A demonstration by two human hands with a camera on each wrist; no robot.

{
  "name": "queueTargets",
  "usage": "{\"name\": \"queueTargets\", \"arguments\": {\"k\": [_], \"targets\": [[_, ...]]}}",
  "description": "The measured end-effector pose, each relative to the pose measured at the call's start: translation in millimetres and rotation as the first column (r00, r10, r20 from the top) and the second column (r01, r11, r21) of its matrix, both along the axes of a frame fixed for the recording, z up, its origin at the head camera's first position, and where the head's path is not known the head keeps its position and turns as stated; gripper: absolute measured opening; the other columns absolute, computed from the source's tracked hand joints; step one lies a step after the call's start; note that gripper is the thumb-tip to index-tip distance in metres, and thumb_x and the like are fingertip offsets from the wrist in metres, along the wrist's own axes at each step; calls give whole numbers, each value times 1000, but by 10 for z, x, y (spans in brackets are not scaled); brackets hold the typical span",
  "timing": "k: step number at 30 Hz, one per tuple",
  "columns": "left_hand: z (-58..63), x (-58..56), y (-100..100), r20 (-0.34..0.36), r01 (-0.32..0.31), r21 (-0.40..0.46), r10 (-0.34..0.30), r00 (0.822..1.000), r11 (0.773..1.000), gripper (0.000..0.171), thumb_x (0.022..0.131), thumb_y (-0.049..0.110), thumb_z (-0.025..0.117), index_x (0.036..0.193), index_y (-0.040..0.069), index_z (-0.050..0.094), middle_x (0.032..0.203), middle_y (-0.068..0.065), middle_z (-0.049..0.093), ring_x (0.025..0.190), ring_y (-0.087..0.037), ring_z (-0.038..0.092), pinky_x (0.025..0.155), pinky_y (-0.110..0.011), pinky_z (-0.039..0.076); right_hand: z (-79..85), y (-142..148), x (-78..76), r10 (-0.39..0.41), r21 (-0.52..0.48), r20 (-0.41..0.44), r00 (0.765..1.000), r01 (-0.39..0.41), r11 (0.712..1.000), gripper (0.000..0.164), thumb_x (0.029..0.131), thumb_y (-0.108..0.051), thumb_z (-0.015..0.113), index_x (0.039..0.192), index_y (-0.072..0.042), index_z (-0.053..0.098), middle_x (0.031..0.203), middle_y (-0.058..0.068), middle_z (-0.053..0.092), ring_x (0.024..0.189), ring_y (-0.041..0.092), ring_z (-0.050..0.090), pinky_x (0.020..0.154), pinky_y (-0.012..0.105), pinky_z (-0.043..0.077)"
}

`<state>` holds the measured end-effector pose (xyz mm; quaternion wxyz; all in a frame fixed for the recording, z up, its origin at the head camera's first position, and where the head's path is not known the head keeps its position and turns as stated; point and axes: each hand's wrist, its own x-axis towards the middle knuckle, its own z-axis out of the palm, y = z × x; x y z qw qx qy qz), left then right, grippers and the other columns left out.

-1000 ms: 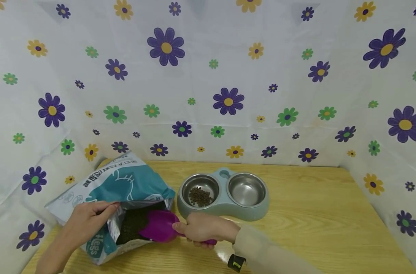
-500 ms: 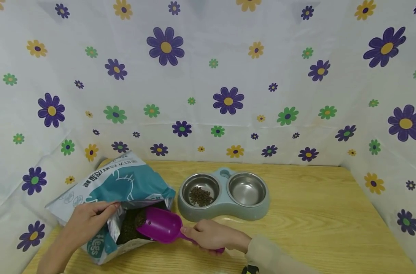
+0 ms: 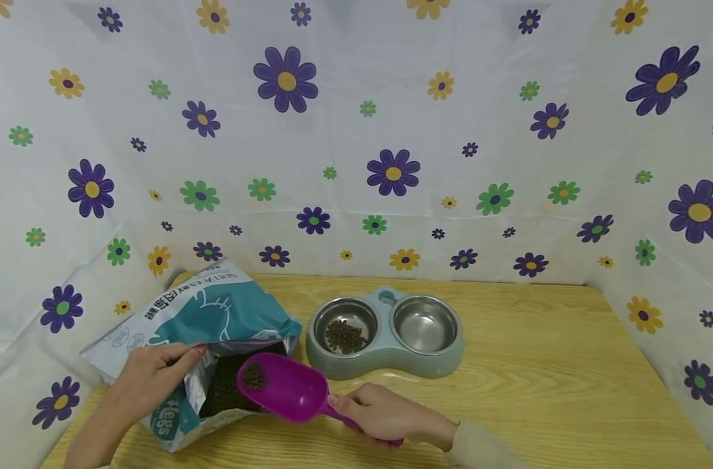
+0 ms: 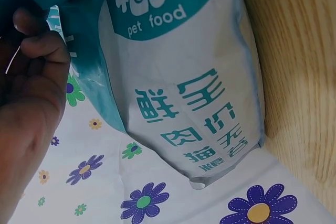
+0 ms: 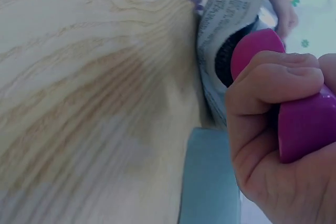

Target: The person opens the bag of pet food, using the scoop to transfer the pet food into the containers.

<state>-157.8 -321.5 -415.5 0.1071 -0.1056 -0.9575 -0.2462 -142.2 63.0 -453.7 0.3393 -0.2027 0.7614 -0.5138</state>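
My right hand (image 3: 380, 412) grips the handle of a magenta scoop (image 3: 294, 391), fingers curled round it in the right wrist view. Brown kibble (image 3: 253, 376) lies at the scoop's front end, which overlaps the mouth of the pet food bag (image 3: 227, 306). The bag, teal and white, lies on its side with its mouth toward me and dark kibble inside. At the left of that mouth, my left hand (image 3: 151, 378) pinches the bag's edge between thumb and fingers. In the left wrist view the bag's printed panel (image 4: 178, 87) fills the middle.
Behind the scoop stands a blue-grey double bowl stand (image 3: 386, 355). Its left steel bowl (image 3: 365, 312) holds a small heap of kibble; the right steel bowl (image 3: 423, 326) is bare. All stand on a wooden table (image 3: 538, 365), enclosed by a flowered cloth (image 3: 345, 130) at the back and sides.
The right hand has drawn the scoop back to the right, its front end now at the bag's mouth with kibble showing in it. The left hand keeps its place on the bag.
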Motion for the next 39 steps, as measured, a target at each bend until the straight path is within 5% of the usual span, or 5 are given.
{"name": "queueTargets", "arguments": {"k": [11,22,31,39], "targets": [[-17,-5,1,-6,13,12,-13,1000,1000,21,101,19,65,108,8,82,101,-9,80,78,13,57,64,-20,50,166,501,-7,2,31,-2,1000,-1,1000,57,106,-54,47,75,-6,58,51,-5,45,35,6,34,33,21,28],[-24,0,7,-28,23,33,-22,999,999,20,101,17,65,105,9,83,97,-7,80,73,12,56,60,-19,46,404,1036,-176,-43,74,0,999,43,996,57,107,-54,43,77,-7,54,54,-5,44,38,7,37,36,20,33],[-16,10,14,-17,21,28,-20,1000,999,21,101,18,64,107,8,82,99,-7,80,76,12,56,63,-19,48,556,1224,-343,-71,193,-107,992,91,977,56,106,-56,44,72,-12,54,53,-5,41,37,7,33,35,21,31],[-7,-1,9,-42,39,33,-38,998,999,19,100,16,65,105,9,83,98,-7,80,78,13,57,63,-19,50,729,1191,-525,-2,371,-231,973,90,924,59,106,-55,47,60,-18,46,48,-8,33,35,7,28,35,22,27]]}}
